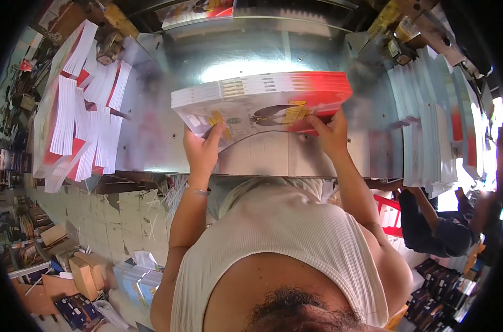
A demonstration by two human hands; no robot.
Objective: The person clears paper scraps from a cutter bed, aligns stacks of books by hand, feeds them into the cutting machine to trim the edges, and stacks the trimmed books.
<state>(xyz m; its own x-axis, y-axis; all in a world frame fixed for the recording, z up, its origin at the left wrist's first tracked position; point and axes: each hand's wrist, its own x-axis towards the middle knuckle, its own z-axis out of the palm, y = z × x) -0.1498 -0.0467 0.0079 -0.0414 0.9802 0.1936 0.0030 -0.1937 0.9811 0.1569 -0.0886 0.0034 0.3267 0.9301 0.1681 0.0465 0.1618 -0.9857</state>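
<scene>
Both of my hands hold a stack of booklets [246,110] with white and red covers, tilted so that the spines face away from me. At its left end my left hand [202,148] grips it, thumb on the top cover and fingers hidden beneath. My right hand [332,131] clasps the red end the same way, thumb on the cover. Beneath and behind the stack lies a shiny metal machine table [174,61].
Piles of white and red booklets [63,116] stand at the left, and tall stacks of pale booklets [420,122] at the right. Another booklet [196,14] lies at the far edge. Behind on the right, a person [439,227] sits by a red chair [389,216]. Cardboard boxes [85,274] stand at lower left.
</scene>
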